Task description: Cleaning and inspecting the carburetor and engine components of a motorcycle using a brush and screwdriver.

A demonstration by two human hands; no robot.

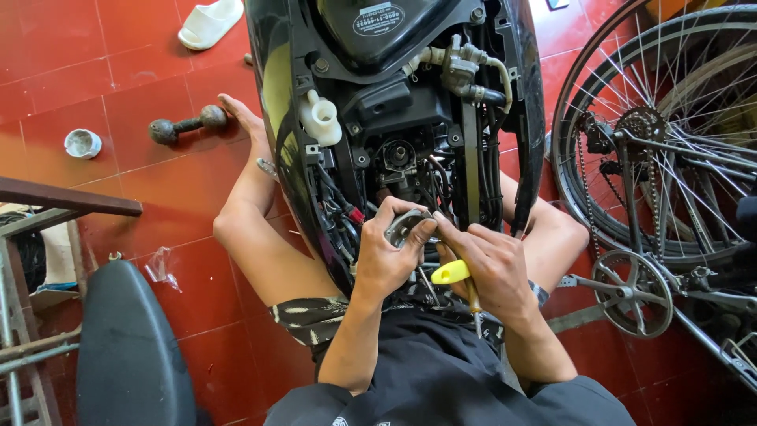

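I sit on the red tile floor with my legs on either side of an opened black scooter body [276, 95], its engine bay [410, 134] exposed. My left hand [386, 252] grips a round grey metal part [404, 227] low in the bay, among wires and hoses. My right hand [493, 264] touches the same part with its fingertips and holds a screwdriver with a yellow handle [451, 272], its shaft pointing down toward my lap.
A bicycle rear wheel [670, 134] with chain and crank [633, 293] stands close on the right. A small dumbbell [188, 124], a white cup [82, 143] and a white sandal [209, 22] lie on the floor at left. A black seat [130, 347] sits lower left.
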